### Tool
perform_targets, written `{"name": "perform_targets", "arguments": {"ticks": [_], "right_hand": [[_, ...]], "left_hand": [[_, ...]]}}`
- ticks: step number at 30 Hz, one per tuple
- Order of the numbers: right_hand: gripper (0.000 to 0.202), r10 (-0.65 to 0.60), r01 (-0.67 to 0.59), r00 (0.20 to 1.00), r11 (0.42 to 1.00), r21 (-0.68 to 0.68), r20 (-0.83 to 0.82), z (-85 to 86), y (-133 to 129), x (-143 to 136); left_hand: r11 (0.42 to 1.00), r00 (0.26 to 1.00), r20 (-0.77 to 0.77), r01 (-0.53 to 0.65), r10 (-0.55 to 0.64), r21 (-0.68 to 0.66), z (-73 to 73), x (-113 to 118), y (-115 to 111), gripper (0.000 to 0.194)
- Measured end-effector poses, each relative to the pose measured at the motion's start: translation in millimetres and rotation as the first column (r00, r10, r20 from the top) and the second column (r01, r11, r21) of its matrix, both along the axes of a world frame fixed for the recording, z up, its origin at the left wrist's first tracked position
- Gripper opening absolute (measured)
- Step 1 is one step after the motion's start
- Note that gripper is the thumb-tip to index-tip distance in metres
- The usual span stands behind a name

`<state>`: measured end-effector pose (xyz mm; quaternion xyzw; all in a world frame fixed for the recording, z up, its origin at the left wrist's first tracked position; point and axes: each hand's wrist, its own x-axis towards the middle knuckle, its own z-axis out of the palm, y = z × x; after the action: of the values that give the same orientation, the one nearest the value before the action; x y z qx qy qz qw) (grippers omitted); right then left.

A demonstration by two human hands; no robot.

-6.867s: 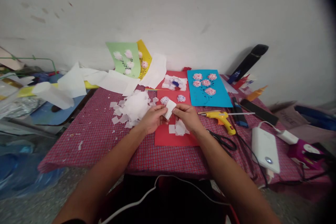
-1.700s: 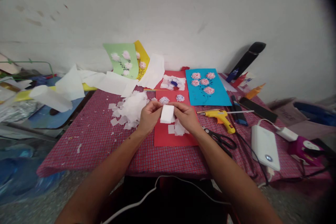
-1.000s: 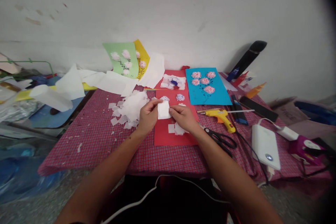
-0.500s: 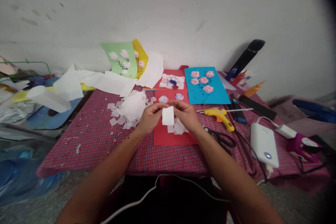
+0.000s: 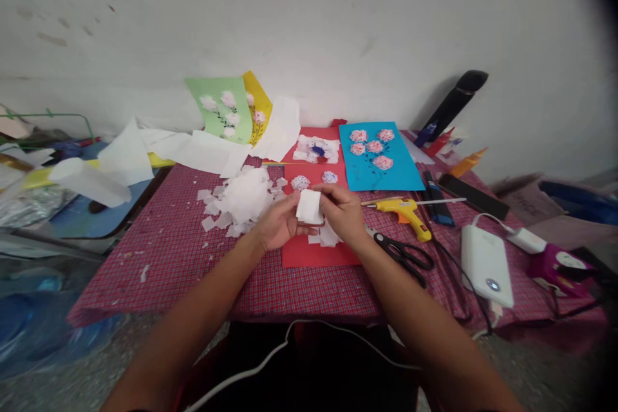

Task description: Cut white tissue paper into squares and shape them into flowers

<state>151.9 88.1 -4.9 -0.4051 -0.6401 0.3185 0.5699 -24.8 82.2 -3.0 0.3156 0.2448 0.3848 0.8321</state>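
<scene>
Tissue square (image 5: 309,206), small and white, sits pinched between the left hand (image 5: 280,224) and the right hand (image 5: 342,211), both closed on its edges, just above the red card (image 5: 309,252). A pile of white tissue pieces (image 5: 244,196) lies left; scissors (image 5: 403,254) and a yellow glue gun (image 5: 403,211) lie right.

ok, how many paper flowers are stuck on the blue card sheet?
4 pink paper flowers on the blue card sheet: top left, top right, middle, lowest. None looks hidden.
</scene>
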Motion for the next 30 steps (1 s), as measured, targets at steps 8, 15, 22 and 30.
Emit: {"name": "perform_targets", "arguments": {"ticks": [8, 15, 22, 30], "right_hand": [[0.016, 0.033, -0.033, 0.999, 0.999, -0.033, -0.012, -3.1, -6.1, -6.7], [0.009, 0.034, -0.035, 0.998, 0.999, -0.017, -0.044, -3.3, -3.0, -5.6], [0.012, 0.015, -0.014, 1.000, 0.999, 0.041, -0.025, -2.9, 0.3, -3.3], [0.018, 0.014, -0.022, 0.999, 0.985, 0.171, 0.050, -0.6, 2.8, -0.2]], "left_hand": [[0.995, 0.995, 0.008, 0.096, -0.096, 0.007, -3.2, 0.3, -4.0, 0.034], [0.997, 0.991, -0.122, 0.060, -0.054, 0.044, -0.1, 1.1, -4.6, 0.031], [0.998, 0.992, -0.114, 0.053, -0.050, 0.023, 0.2, 0.9, -4.1, 0.030], [0.999, 0.993, -0.111, 0.032, -0.030, 0.011, 3.9, 1.3, -4.5, 0.031]]}}
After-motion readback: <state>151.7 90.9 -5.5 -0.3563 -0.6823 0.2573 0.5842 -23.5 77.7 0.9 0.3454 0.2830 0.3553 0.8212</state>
